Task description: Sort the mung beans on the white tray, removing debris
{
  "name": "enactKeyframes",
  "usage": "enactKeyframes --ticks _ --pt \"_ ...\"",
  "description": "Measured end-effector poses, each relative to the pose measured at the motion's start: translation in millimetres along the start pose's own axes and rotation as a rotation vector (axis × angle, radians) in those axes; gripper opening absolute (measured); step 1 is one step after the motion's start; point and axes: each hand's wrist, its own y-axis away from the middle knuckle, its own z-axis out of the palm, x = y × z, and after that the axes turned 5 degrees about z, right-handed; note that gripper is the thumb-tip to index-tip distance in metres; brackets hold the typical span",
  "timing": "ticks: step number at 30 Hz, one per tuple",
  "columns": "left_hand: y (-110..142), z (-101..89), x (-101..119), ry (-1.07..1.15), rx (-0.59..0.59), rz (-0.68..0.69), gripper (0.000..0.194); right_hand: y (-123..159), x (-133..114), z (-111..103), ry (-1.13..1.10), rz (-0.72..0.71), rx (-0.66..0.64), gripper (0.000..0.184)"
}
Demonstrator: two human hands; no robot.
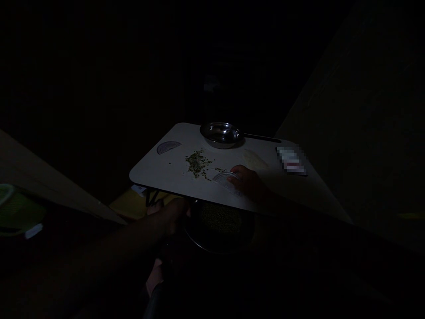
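The scene is very dark. A small white table [166, 170] carries a scatter of green grains [198, 164]. My right hand [250, 182] rests on the table's near edge, its fingers curled around a small clear glass bowl [226, 179] beside the grains. Below the table's front edge my left hand [172, 215] grips the rim of a dark round plate [219, 228] that holds more green grains. The fingers of that hand are mostly in shadow.
A shiny steel bowl [222, 134] stands at the table's far side, with a dark handle-like bar [262, 138] to its right. A half-round slice [168, 146] lies far left. A small packet [291, 160] lies at the right. Green cloth [16, 208] shows at far left.
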Motion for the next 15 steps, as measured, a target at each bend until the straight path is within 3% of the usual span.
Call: enactKeyframes --ticks 12,15 --pt "4.1 -2.8 0.9 0.002 0.038 0.018 0.016 1.5 -7.1 1.6 -0.015 -0.044 -0.033 0.021" --pt "8.1 -2.9 4.4 -0.005 0.064 0.098 0.014 1.8 -8.1 1.3 -0.008 -0.016 -0.012 0.021"
